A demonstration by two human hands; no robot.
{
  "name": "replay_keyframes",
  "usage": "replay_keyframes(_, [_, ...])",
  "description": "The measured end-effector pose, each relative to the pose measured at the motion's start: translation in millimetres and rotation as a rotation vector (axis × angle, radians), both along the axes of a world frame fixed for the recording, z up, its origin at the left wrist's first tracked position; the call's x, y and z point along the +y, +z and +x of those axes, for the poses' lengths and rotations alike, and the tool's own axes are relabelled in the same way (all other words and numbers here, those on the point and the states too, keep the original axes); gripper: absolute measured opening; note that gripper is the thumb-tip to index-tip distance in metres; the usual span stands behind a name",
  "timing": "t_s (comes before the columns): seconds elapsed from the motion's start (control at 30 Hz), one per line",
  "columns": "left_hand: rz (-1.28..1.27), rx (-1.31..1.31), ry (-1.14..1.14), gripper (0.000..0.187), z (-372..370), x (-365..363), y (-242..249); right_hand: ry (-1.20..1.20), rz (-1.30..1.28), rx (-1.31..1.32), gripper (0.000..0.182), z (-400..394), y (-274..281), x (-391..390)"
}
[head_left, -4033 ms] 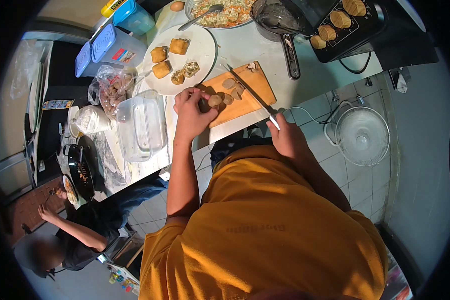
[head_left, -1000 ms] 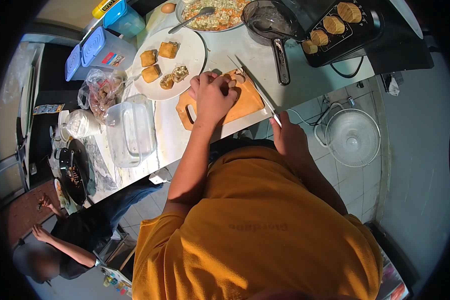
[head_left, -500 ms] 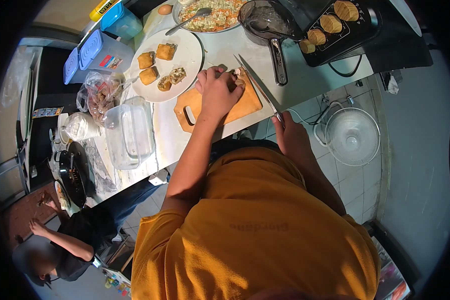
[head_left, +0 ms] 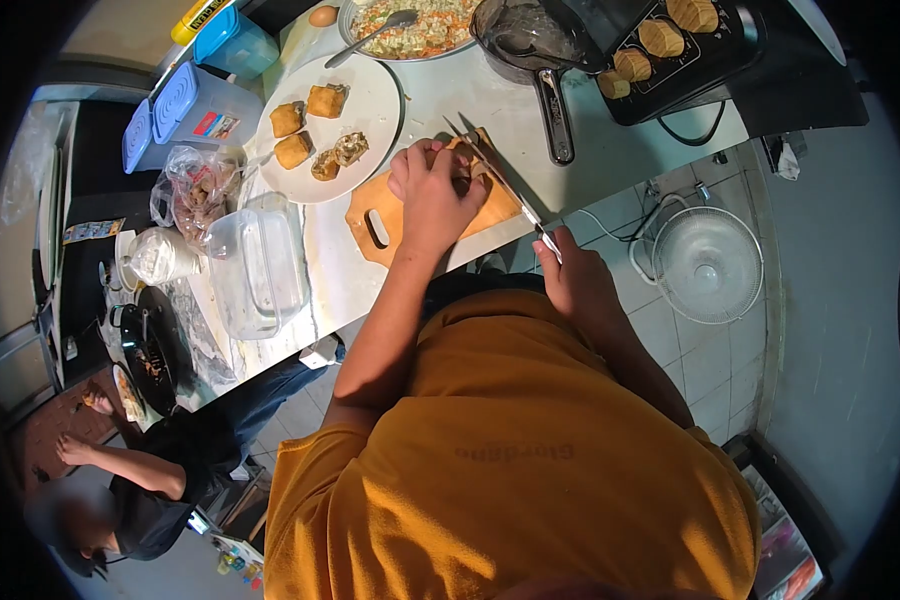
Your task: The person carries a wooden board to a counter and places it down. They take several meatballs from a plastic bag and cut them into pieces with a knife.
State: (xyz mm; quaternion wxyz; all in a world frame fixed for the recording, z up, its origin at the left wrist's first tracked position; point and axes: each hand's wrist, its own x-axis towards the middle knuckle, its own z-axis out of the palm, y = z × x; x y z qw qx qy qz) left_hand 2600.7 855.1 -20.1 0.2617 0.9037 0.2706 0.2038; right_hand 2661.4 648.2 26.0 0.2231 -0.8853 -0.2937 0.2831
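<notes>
My left hand (head_left: 438, 200) curls its fingers down on the wooden cutting board (head_left: 370, 250), closed over what looks like a piece of fried tofu, mostly hidden under the fingers. The handle of a long knife (head_left: 518, 200) is gripped in my right hand (head_left: 582, 278) at the counter's front edge. Its blade slants across the board's right side, close beside my left fingertips. Left of the board, a white plate (head_left: 380, 95) holds several golden stuffed tofu pieces (head_left: 327, 100), with cut ones (head_left: 351, 148) showing pale filling.
A tray of chopped vegetables (head_left: 420, 38) with a spoon (head_left: 370, 38) and a black pan (head_left: 552, 115) stand behind. Plastic containers (head_left: 255, 270) and bags line the left. A wire basket (head_left: 708, 265) is lower right. Another person (head_left: 150, 480) works at far left.
My right hand has moved slightly up and left, and the knife blade has shifted left, nearer my left fingers. My left hand stays on the board, its fingers covering more of the food.
</notes>
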Motion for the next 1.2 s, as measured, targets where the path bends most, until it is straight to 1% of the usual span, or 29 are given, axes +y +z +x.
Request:
replay_keyframes(0.07, [0.009, 0.001, -0.002, 0.023, -2.8, 1.4, -0.2, 0.011, -0.014, -0.008, 0.031, 0.0, 1.1, 0.7])
replay_keyframes(0.13, [-0.036, -0.051, -0.006, 0.019, -5.4, 1.4, -4.3, 0.022, -0.029, -0.016, 0.031, -0.7, 1.6, 1.2])
replay_keyframes(0.33, [-0.002, -0.1, 0.033, 0.011, -5.6, -0.3, -11.6, 0.058, -0.035, -0.07, 0.029, -5.1, 2.2, 4.6])
replay_keyframes(0.5, [-0.003, -0.085, 0.061, 0.011, -5.2, -5.0, -9.7, 0.082, -0.106, -0.146, 0.029, -5.6, 0.5, 5.2])
replay_keyframes(0.7, [-0.028, -0.09, 0.115, 0.011, -2.1, -11.3, -10.4, 0.086, -0.12, -0.168, 0.027, -4.2, -5.7, 4.2])
replay_keyframes(0.93, [-0.029, -0.088, 0.158, 0.009, -0.6, -14.6, -11.1, 0.053, -0.093, -0.143, 0.025, -7.3, -12.1, 6.8])
replay_keyframes(1.0, [-0.031, -0.086, 0.162, 0.009, -0.6, -14.8, -11.2, 0.037, -0.109, -0.09, 0.026, -7.6, -12.3, 8.2])
replay_keyframes(1.13, [-0.036, -0.077, 0.167, 0.009, 0.8, -15.2, -9.9, 0.044, -0.119, -0.077, 0.027, -3.7, -14.6, 8.4])
replay_keyframes(1.2, [-0.032, -0.079, 0.169, 0.009, 1.3, -14.9, -10.3, 0.05, -0.175, -0.039, 0.028, 0.2, -15.3, 10.9])
